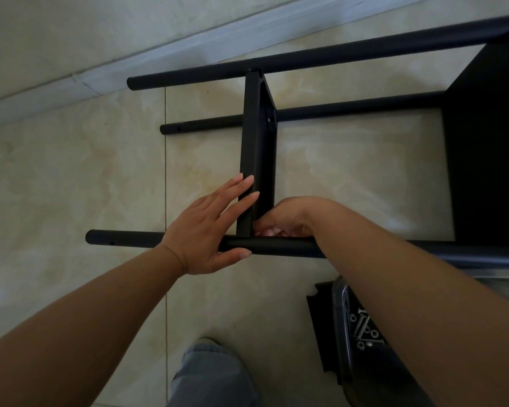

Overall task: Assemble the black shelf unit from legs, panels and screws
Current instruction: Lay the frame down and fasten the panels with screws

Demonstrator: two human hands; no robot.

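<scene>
The black shelf unit (350, 113) lies on its side across the tiled floor (71, 171), filling the upper right of your view, so the joints face you and you can reach them from above. The middle panel (256, 148) stands on edge between the far leg (306, 61) at twelve o'clock and the near leg (276, 248) just below centre, its lower end touching that near leg where the two have to be joined.

Your left hand (209, 230) lies open at the corner: straight fingers press flat against the panel's left face while the thumb hooks under the near leg. That looks like bracing, keeping panel and leg square and their holes lined up.

Your right hand (288, 218) is tucked in on the panel's three o'clock side, fingers curled down at the joint. They seem to be working something small there, probably a screw, but the wrist hides it, so I cannot tell what they hold.

A third leg (350, 108) runs behind the panel, and a larger panel (488, 142) is already fixed at three o'clock, so the frame is partly built.

At five o'clock, under your right forearm, a clear container (362, 330) keeps the loose screws (365, 327) within easy reach. A flat black part (321, 324) lies beneath it, and your trouser leg (212, 377) shows at six o'clock.
</scene>
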